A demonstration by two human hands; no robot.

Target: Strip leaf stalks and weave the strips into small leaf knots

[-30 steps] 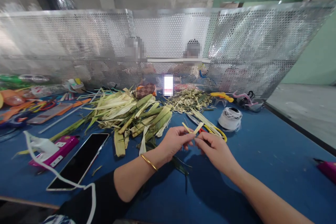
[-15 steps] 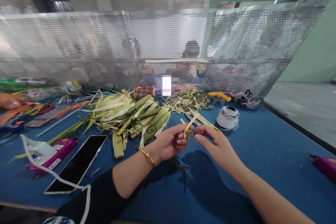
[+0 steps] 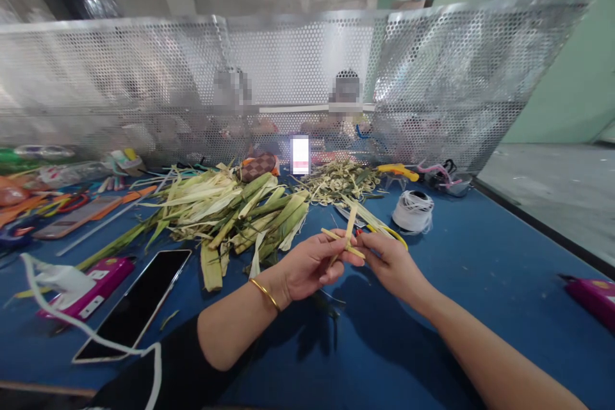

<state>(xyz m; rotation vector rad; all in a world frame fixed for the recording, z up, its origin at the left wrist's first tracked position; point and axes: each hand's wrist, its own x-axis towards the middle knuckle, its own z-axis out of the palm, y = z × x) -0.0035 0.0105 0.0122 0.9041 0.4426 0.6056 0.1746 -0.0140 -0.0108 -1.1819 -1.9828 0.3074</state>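
Observation:
Pale yellow-green husk strips (image 3: 352, 225), crossing each other, are pinched between the thumb and fingers of my left hand (image 3: 310, 267). My right hand (image 3: 396, 264) meets them from the right, its thumb and index finger closed at the strips' right-hand end. One strip points upward, and another lies across the left fingertips. Just behind my hands are scissors (image 3: 404, 242) with a yellow handle, partly covered by loose pale strips (image 3: 373, 214). A big pile of corn husks (image 3: 250, 218) lies to the left of them.
A white twine spool (image 3: 413, 213) stands right of the scissors. Left are a black-screened phone (image 3: 137, 301), a magenta power strip (image 3: 113, 275) and a white cable (image 3: 96, 333). Behind lie curled husk scraps (image 3: 343, 180) and a perforated metal screen (image 3: 298, 64), with people beyond it.
The husk strips have turned in my left fingers and now spread out in a cross. My right hand has moved in against them. The view has shifted slightly.

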